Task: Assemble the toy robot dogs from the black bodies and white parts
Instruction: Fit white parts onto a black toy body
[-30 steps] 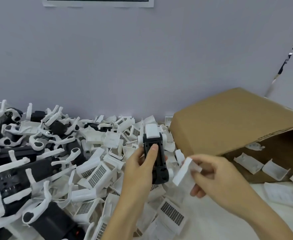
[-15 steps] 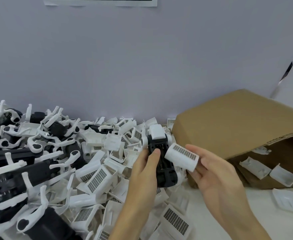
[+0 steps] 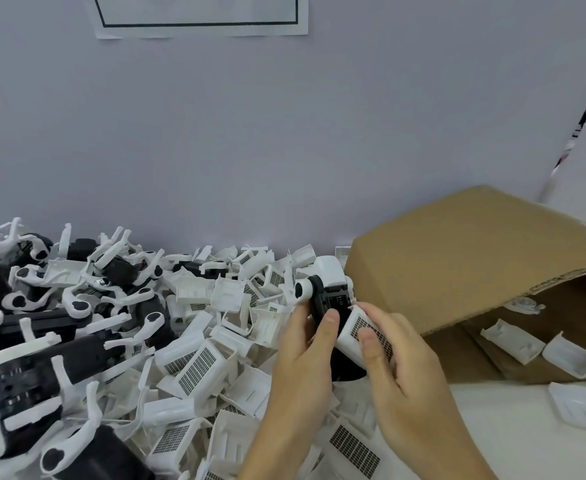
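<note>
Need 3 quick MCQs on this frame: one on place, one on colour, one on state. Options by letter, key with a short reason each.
1. Where is the cardboard box?
A. right of the hands
B. left of the pile of white parts
C. hung on the wall

2. What colour is the toy body in the left hand?
A. red
B. black
C. yellow

3. What is the right hand doing?
A. resting empty on the table
B. reaching into the box
C. holding a white grille cover against the body

Key: 1 A, the box lies on its side at the right. 2 B, the body is black with white end pieces. 3 C, the thumb presses on the cover at the body.
</note>
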Action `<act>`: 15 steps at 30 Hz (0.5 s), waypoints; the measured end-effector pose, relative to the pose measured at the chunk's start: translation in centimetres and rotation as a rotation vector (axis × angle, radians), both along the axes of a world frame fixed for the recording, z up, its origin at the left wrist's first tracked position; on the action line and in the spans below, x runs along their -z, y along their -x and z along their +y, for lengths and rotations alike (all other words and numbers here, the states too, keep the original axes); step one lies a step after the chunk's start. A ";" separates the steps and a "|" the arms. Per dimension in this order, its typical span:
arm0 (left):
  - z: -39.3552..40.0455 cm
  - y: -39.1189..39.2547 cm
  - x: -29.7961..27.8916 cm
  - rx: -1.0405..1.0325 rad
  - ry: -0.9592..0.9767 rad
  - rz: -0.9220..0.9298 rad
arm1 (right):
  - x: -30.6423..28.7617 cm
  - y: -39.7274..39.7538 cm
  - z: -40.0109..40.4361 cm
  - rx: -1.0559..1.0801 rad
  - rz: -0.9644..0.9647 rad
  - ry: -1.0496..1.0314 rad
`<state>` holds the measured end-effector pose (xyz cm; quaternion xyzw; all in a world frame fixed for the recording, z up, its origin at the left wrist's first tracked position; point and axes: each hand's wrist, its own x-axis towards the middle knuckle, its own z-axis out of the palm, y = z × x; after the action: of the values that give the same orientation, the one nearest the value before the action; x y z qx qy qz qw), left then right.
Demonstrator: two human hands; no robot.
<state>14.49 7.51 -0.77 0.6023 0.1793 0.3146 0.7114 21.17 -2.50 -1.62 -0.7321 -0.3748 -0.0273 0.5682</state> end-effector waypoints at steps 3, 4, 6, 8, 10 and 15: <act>0.0 -0.1 -0.3 0.014 0.038 -0.017 | 0.3 0.3 0.2 -0.061 0.027 0.051; 0.0 -0.2 -0.3 0.021 0.063 -0.024 | 0.2 0.4 0.2 -0.079 0.037 0.063; -0.1 -0.2 -0.4 0.029 0.101 -0.039 | 0.2 0.4 0.2 -0.055 0.029 0.051; -0.2 -0.1 -0.6 0.011 0.106 -0.057 | 0.0 0.1 -0.1 0.033 -0.008 0.006; 0.1 0.1 -0.8 -0.049 0.109 -0.096 | -0.1 -0.3 -0.5 0.104 -0.021 -0.014; 1.4 0.7 -0.9 -0.175 0.209 -0.194 | 0.2 -1.0 -1.4 0.056 0.027 0.313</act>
<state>13.84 8.88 0.09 0.4741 0.1932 0.4116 0.7540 22.20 -3.88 -1.77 -0.8221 -0.3460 0.0255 0.4514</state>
